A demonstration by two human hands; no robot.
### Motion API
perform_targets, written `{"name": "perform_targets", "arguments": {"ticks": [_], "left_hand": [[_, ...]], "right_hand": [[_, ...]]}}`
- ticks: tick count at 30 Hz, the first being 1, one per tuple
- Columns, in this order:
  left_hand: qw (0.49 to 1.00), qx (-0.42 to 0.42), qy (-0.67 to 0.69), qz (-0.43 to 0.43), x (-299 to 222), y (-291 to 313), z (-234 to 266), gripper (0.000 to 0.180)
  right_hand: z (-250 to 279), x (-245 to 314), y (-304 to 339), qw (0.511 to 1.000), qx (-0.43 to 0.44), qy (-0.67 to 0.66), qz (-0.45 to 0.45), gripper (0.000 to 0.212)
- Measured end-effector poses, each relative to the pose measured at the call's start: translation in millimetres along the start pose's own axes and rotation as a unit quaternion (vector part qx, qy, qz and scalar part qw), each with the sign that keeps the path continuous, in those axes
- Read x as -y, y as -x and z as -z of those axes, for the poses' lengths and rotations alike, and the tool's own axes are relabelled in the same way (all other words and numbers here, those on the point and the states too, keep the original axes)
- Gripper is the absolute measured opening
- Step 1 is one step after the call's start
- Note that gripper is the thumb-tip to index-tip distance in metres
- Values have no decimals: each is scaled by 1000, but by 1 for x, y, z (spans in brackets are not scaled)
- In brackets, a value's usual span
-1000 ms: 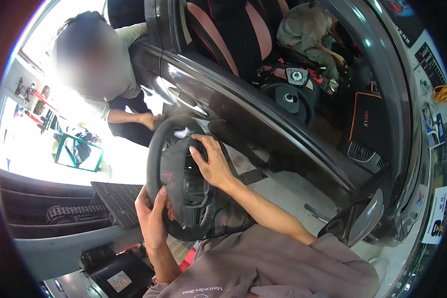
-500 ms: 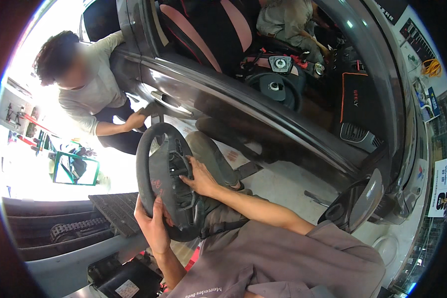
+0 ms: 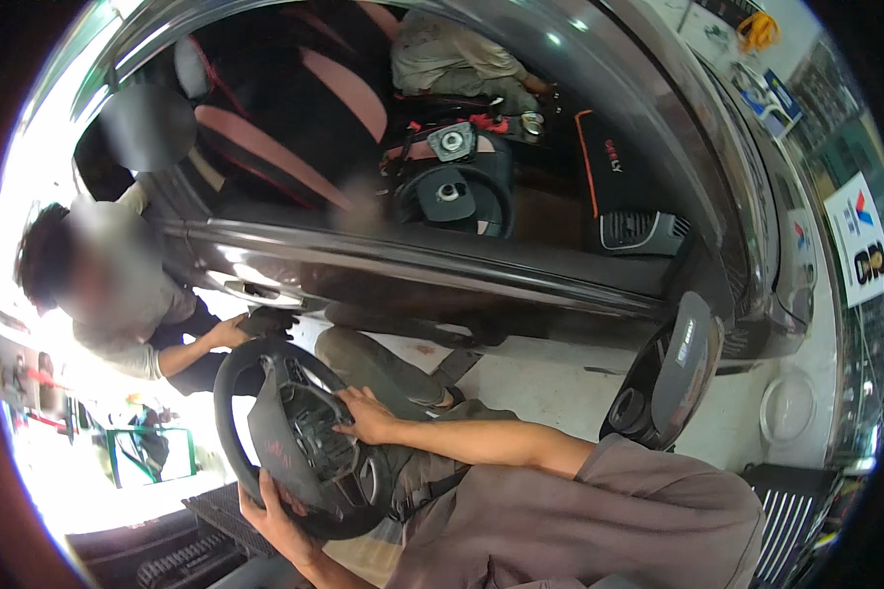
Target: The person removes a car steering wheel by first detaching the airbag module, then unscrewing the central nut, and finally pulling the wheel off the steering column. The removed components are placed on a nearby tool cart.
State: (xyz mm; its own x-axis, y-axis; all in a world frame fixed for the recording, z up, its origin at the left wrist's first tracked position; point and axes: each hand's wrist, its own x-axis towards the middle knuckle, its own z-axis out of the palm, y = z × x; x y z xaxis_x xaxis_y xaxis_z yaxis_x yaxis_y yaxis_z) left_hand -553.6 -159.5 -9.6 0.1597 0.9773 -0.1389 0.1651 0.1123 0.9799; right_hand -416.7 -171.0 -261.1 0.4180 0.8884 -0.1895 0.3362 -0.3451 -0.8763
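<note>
A black steering wheel (image 3: 275, 437) with its middle uncovered, brackets and openings showing, is tilted over my lap. My left hand (image 3: 280, 520) is closed around the lower left of its rim, the thumb on the near side. From the right, my right hand (image 3: 368, 417) reaches to the wheel's right side, fingers bent over the rim beside the open middle. Its fingertips are partly hidden. Beyond the wheel, a co-worker's hand (image 3: 228, 334) is beside a dark object (image 3: 268, 321) whose kind I cannot make out.
A dark car door (image 3: 442, 280) with its window down stretches across in front, its side mirror (image 3: 673, 378) jutting out on the right. Inside the car are a round dark steering-wheel-like piece (image 3: 449, 201) and another person (image 3: 452, 64). A ribbed dark mat (image 3: 221, 520) lies at lower left.
The view has turned, so the car sits further left and the wheel lower left in the picture. Both my hands stay on the steering wheel.
</note>
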Motion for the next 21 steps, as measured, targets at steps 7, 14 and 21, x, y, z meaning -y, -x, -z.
{"name": "perform_targets", "arguments": {"ticks": [7,14,21], "left_hand": [[1000,-2,0,-7,10,-4,9,24],[996,-31,-85,-24,-9,2,0,26],[996,-25,-78,-29,-19,8,-10,30]], "right_hand": [[13,7,11,1000,8,-26,-4,71],[14,7,11,999,16,-39,-8,72],[15,6,8,999,21,-38,-15,72]]}}
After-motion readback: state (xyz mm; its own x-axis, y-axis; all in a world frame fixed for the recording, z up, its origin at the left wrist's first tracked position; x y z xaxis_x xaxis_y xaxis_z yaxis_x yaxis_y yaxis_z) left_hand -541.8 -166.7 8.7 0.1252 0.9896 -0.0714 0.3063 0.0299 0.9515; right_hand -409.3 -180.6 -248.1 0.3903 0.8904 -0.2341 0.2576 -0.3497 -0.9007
